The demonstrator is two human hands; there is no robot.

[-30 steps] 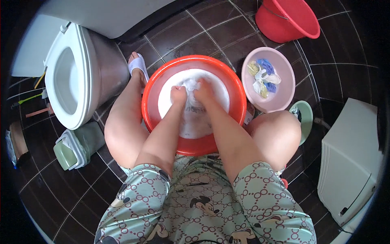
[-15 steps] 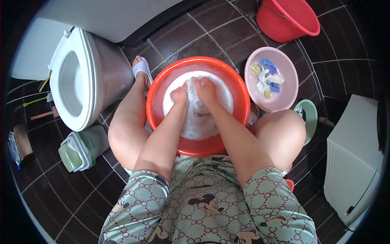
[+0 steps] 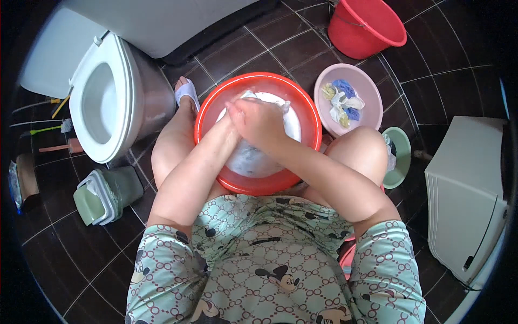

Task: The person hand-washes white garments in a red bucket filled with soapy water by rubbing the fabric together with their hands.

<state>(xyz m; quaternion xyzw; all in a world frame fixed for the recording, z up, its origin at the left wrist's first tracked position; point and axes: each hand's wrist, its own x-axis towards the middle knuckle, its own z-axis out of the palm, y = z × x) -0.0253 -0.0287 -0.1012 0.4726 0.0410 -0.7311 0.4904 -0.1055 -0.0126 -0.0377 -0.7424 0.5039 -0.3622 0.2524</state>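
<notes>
A red-orange basin (image 3: pixel 313 137) stands on the floor between my knees, with suds and a wet white cloth (image 3: pixel 253 160) in it. Both hands are close together over its middle. My right hand (image 3: pixel 260 123) reaches across and is closed, its fingers curled round toward my left; folds of the cloth stick out beside and beyond it. Just under it my left hand (image 3: pixel 232 119) is mostly covered, so its fingers are hidden. The lower part of the cloth lies in the basin beneath my wrists.
A pink basin (image 3: pixel 372 110) holding small yellow, blue and white clothes stands right of the red-orange one. Beyond it is a red bucket (image 3: pixel 359 32); nearer is a green basin (image 3: pixel 403 156). A toilet (image 3: pixel 127 102) and a lidded bin (image 3: pixel 127 186) stand left, a white cabinet (image 3: pixel 458 205) right.
My right hand has moved left across my left hand, and its forearm now slants more. Before, the two fists were side by side with the white cloth stretched between them. The view has shifted slightly.
</notes>
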